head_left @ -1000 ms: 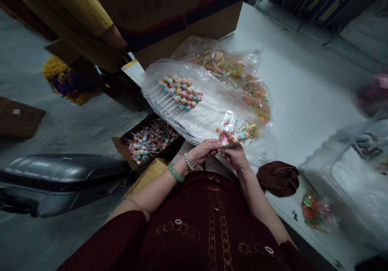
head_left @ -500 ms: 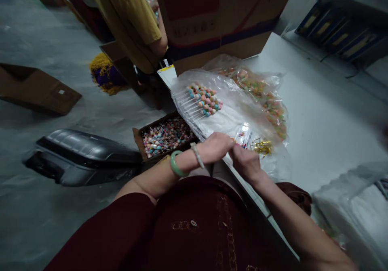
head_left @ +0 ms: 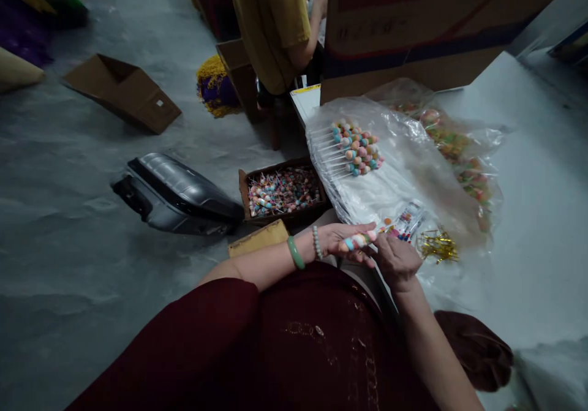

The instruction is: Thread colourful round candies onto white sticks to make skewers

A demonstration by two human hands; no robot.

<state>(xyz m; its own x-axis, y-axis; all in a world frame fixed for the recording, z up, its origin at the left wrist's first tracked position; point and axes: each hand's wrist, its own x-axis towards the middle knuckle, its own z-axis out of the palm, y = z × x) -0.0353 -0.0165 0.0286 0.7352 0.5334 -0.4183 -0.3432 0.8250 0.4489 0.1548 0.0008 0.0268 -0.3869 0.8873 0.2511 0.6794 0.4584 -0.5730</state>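
Left hand [head_left: 340, 243] with fingers spread, a bright candy stick [head_left: 359, 241] lying along them, right hand [head_left: 397, 260] pinching its end, both by the near edge of the table [head_left: 528, 264], shiny gold ties [head_left: 440, 245] close by, more candy balls on sticks [head_left: 361, 147] near the left corner

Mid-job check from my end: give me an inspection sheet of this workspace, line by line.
Surface: white table, partly covered by clear plastic.
Job's things: one colourful candy stick at the hands; grouped sticks on the plastic; gold strips beside the right hand.
Clutter: brown cloth near the right forearm.
Hands: left hand has fingers extended, candy stick across them; right hand curled at its end, exact grip unclear.
Cables: nothing seen.
Surroundings: carton of sticks, dark suitcase, co-worker's yellow shirt.
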